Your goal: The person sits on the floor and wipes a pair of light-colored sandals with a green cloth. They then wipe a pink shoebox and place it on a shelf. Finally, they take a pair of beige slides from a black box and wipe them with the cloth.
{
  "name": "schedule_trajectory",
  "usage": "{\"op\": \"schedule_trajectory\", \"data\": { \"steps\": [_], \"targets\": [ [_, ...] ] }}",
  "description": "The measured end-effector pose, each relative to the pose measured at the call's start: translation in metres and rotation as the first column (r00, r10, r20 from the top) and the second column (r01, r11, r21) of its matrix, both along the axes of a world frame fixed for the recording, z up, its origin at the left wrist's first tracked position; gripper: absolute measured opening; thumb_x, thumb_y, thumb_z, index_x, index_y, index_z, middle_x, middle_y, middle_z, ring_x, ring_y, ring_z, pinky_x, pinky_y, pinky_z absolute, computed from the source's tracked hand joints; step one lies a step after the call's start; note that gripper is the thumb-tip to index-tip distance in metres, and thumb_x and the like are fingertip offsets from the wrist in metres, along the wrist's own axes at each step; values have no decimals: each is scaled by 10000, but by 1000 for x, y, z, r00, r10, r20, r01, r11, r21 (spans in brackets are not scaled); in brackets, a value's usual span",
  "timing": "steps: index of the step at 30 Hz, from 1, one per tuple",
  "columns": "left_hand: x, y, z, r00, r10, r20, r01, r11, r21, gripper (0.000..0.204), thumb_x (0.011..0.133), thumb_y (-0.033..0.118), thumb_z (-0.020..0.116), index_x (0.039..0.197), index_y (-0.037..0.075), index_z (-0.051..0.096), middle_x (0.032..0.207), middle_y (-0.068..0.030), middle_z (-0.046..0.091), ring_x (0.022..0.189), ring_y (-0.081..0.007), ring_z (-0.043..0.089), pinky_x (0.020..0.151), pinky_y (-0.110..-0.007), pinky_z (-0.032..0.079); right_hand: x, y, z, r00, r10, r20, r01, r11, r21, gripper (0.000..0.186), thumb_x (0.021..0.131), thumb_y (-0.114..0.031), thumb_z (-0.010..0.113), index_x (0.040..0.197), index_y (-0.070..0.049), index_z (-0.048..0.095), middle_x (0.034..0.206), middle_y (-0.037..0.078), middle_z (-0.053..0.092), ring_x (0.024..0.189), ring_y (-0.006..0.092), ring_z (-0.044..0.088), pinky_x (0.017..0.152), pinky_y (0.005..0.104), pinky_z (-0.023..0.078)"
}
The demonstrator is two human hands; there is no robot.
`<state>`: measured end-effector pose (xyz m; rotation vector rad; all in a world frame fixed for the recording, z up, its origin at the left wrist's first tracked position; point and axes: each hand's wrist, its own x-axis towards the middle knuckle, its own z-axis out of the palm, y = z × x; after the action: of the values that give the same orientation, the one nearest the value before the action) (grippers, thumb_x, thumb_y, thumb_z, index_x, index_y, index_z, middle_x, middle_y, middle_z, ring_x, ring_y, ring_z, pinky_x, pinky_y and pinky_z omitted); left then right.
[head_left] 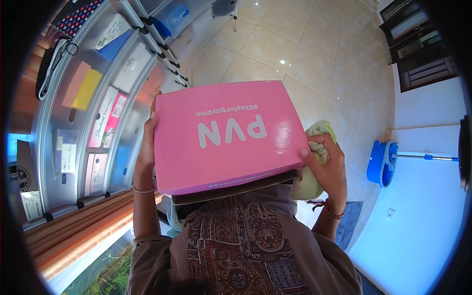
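at the far left, what looks like a dark bag (24, 160) carries a round printed emblem, too blurred at the rim to make out. next come translucent boxes (132, 133) in curved rows; behind their fronts show a yellow panel (88, 88), a white box (132, 68) with faint print, and a white-and-pink box (106, 118) with dark script on its white part.

the left hand (148, 140) lies along the left side of the pink box (231, 157), holding it there, with a pale bracelet (143, 191) at the wrist. the pink box is in the middle of the view, held in front of the person's brown patterned shirt (241, 241). its glossy top bears 3 large, rounded white letters and 1 smaller white line, both upside down from here; another pale line runs along the near side. brown cardboard (236, 191) shows under that near edge.

the right hand (328, 164) grips the box's right corner, thumb on the top, with a pale green cloth (309, 183) bunched in its fingers and a braided bracelet (335, 212) below. farther right, a blue mop bucket (374, 162) stands near the white wall (418, 206).
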<state>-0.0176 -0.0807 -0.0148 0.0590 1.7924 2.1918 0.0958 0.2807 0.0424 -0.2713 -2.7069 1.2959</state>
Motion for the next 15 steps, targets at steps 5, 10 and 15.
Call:
{"op": "schedule_trajectory", "data": {
  "steps": [5,10,15],
  "targets": [
    [10,-4,3,998,-4,68,4,1000,10,764,982,444,383,1587,102,66,1539,-152,308,1338,-251,414,1087,-351,379,4,2,4,999,44,-29,-42,997,72,327,782,-241,813,975,-29,655,909,168,682,841,313,660,769,397,525],
    [35,-2,9,998,59,8,-58,992,-111,722,974,415,389,1580,114,137,1523,-165,328,1348,-265,408,1082,-362,385,23,7,7,999,42,31,-44,998,46,341,776,-250,817,989,-39,656,935,174,677,859,323,662,770,400,522],
    [28,-14,-16,997,83,-9,-83,975,-206,718,969,409,406,1554,55,189,1469,-189,391,1326,-266,427,1074,-363,381,26,2,-7,991,64,116,-65,998,2,353,787,-274,809,1004,-42,656,946,183,681,898,331,665,786,410,520]
  ]
}}
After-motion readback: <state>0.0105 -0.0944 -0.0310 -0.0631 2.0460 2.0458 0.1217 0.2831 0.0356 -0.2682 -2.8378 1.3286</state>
